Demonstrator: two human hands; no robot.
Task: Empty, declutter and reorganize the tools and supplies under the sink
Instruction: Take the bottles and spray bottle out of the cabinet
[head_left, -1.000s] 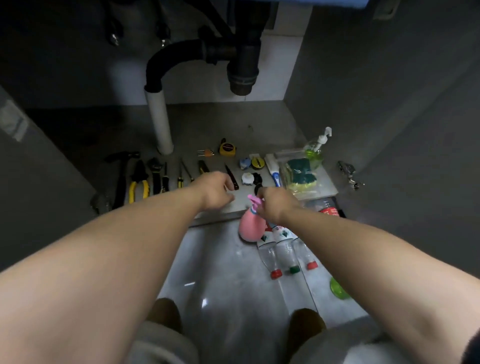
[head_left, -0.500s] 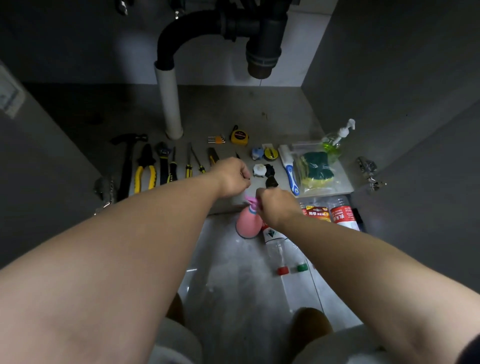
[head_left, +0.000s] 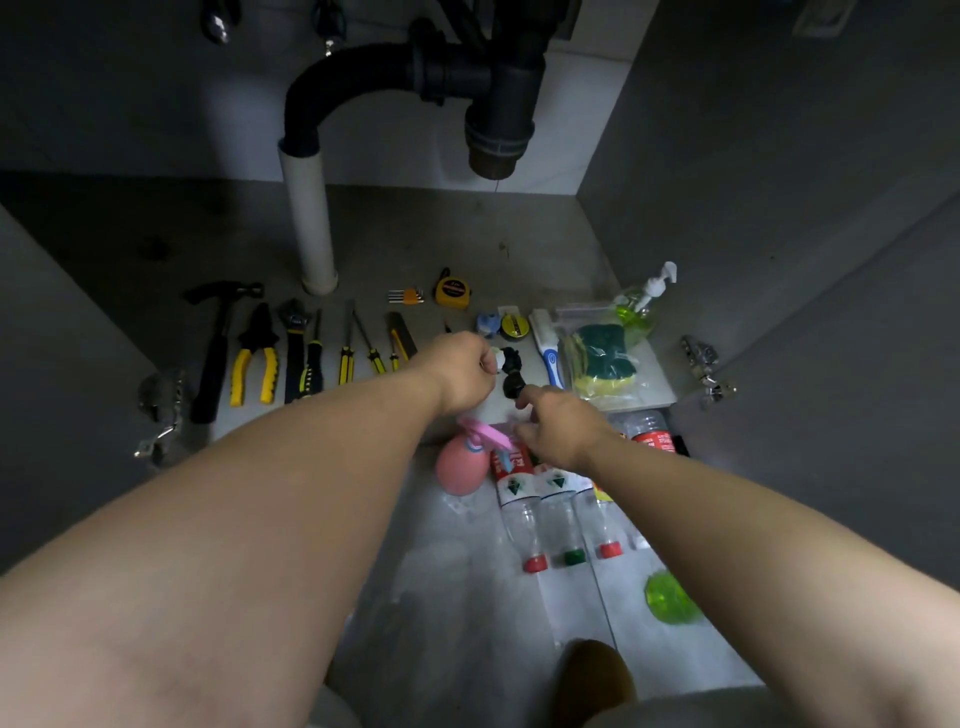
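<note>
Left hand (head_left: 462, 374) is curled by a small white bit; cannot tell if it grips it. Right hand (head_left: 561, 428) is loose, forefinger out at the black piece (head_left: 513, 382). Row of tools (head_left: 314, 358) lies on the cabinet floor (head_left: 467, 234). Risk: either wrist could knock the pink spray bottle (head_left: 460, 470) below onto the bottles (head_left: 558, 514).

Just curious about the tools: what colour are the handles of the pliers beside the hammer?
The pliers have yellow handles; the head view shows them.

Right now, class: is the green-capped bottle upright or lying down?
Lying down: the green-capped bottle rests on its side on the floor, cap pointing toward the camera.
</note>
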